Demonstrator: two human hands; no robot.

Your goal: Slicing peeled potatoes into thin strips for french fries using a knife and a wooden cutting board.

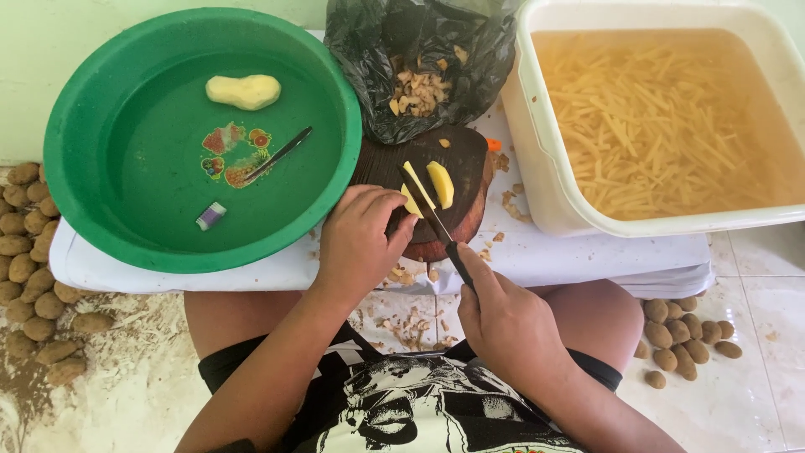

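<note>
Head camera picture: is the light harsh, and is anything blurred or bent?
Head view: soft, even light, with only faint shadows under the green basin; mild sheen on the water in the white tub; the knife, left hand and right hand look sharp, no motion blur; the basin's and tub's edges bow slightly, suggesting a wide lens.

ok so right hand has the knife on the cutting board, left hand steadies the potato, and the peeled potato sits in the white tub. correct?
One thing is off: the whole peeled potato lies in the green basin, not the white tub, which holds cut strips in water. The head view shows it. The right hand does hold the knife, and the left hand steadies the potato on the cutting board.
</note>
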